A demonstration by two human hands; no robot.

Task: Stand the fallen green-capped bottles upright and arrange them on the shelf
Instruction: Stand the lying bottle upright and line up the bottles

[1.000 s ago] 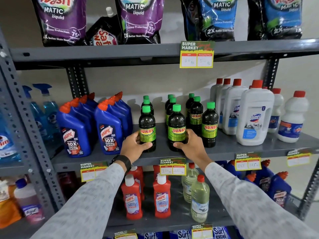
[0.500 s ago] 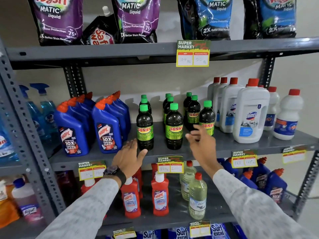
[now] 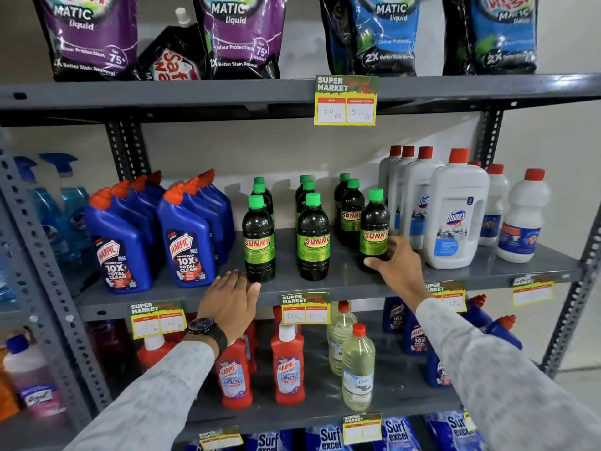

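Observation:
Several dark green-capped bottles stand upright in three rows on the grey middle shelf [image 3: 341,286]. The front ones are the left bottle [image 3: 259,242], the middle bottle [image 3: 313,242] and the right bottle [image 3: 374,227]. My left hand [image 3: 232,297] lies flat with its fingers apart at the shelf's front edge, just below the left bottle and holding nothing. My right hand [image 3: 396,266] wraps around the lower part of the right bottle, thumb in front and fingers behind. No green-capped bottle lies on its side.
Blue Harpic bottles [image 3: 183,242] crowd the shelf to the left and white Domex bottles [image 3: 455,216] to the right. Detergent pouches [image 3: 240,34] hang over the upper shelf. Red Harpic bottles [image 3: 289,366] and clear bottles stand on the lower shelf. Price tags line the edges.
Both hands let go of the left and middle front bottles. My left hand dropped to the shelf edge. My right hand moved right and took hold of the right front bottle.

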